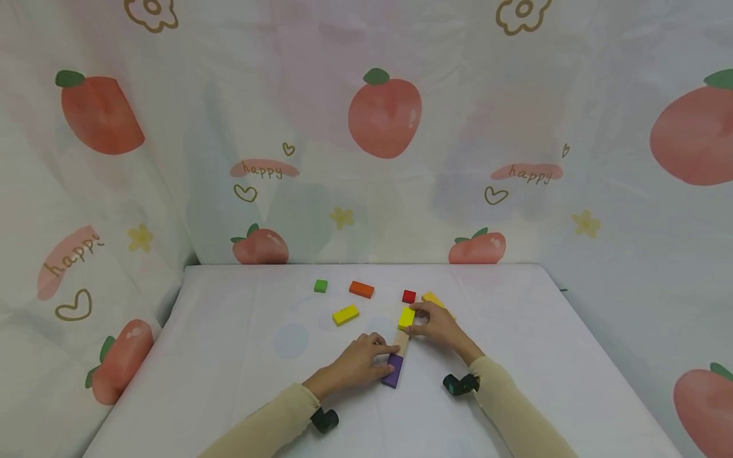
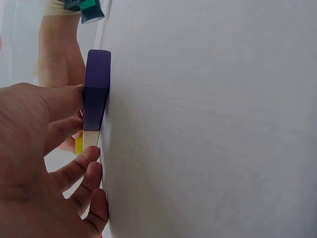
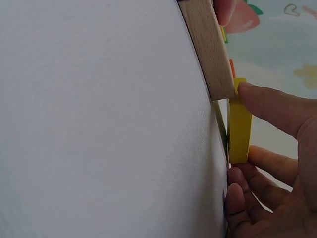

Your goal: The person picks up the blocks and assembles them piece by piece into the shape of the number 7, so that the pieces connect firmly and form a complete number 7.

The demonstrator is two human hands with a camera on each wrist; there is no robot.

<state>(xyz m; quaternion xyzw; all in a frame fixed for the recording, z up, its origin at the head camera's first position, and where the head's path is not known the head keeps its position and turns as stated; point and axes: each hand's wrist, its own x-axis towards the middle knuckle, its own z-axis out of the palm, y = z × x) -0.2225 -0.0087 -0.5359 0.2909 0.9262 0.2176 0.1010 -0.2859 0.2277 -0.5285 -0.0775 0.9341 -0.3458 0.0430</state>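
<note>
You work at a table (image 1: 212,369) covered in white cloth, with a pale blue round patch showing left of your hands. Behind it and along both sides hangs a pale backdrop (image 1: 321,57) printed with red fruit, hearts, yellow flowers and the word "happy". On the far part of the cloth you have a green block (image 1: 321,286), an orange block (image 1: 361,289) and a red block (image 1: 409,296), with a loose yellow block (image 1: 346,315) nearer to you and another yellow block (image 1: 432,298) partly hidden behind your right hand (image 1: 436,323). That hand clamps a bright yellow block (image 1: 406,317) by its ends, thumb at the near end and index finger at the far one, the lower fingers bent beside it. The bright yellow block is right of the table's middle, just short of the red block and in line with a bare wooden block (image 1: 402,343); you cannot tell from here whether it touches the wood or rests on the cloth. Your left hand (image 1: 356,361) has thumb and index finger apart: the thumb presses the purple block (image 1: 392,371), the index fingertip touches the wooden block. Those two lie end to end, the purple one nearer you.
</note>
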